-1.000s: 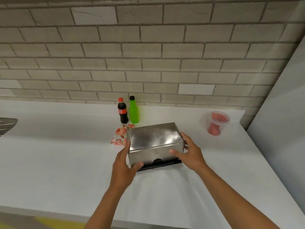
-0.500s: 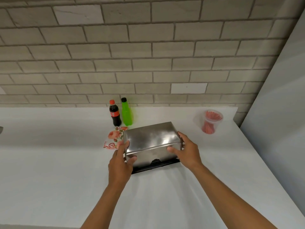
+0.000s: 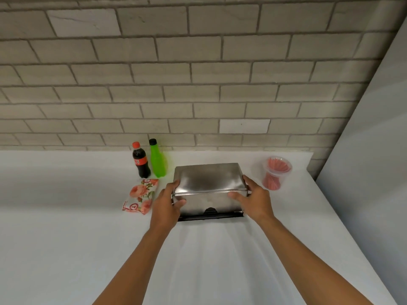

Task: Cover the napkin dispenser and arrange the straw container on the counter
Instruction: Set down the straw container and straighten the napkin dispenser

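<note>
Light is soft and even, bright enough, with no hard shadow edges. The white tabletop (image 3: pixel 66 238) reads pale grey-blue, and faint streaked shadows fan toward the camera from below the two-handed grip. The steel napkin dispenser (image 3: pixel 208 179) in that grip shows a dull, smeared sheen with a darker patch at its middle, no sharp glare. The wide lens bows the brick wall (image 3: pixel 198 73) above the grip; fine detail is slightly soft throughout.
</note>
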The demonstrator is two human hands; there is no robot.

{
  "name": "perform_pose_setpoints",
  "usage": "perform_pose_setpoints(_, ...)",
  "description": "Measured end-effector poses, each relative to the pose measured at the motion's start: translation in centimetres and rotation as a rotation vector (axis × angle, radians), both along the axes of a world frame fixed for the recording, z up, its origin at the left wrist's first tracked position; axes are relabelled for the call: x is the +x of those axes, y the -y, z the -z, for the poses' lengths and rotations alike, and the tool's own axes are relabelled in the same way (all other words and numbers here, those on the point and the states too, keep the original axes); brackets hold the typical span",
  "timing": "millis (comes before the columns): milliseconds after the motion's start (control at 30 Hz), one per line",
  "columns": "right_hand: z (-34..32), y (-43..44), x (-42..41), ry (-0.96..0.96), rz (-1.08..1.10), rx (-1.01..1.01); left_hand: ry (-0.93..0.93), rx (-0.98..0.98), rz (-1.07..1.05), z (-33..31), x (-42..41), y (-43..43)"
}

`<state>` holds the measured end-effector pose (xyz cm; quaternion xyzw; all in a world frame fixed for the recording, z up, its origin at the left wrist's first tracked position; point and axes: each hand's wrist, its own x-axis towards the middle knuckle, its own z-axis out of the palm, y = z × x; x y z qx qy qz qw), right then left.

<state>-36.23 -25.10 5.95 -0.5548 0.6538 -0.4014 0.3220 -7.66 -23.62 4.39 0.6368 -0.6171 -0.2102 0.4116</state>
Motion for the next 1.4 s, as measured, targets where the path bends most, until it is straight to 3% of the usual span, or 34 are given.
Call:
perform_pose_setpoints(333, 0.2, 5.5, -3.4, 0.022, -0.076, 0.021, 0.118, 0.02, 0.014, 0.2, -2.8, 6.4)
perform_pose_setpoints(667, 0.6, 9.4, -5.0, -0.111, -0.128, -0.011, 0.134, 0.068, -0.038, 0.2, -4.5, 10.1)
perform_pose_setpoints(1400, 0.5, 10.3, -4.4, -0.117, -0.089, -0.045, 0.085, 0.016, 0.057, 1.1, -3.6, 12.4)
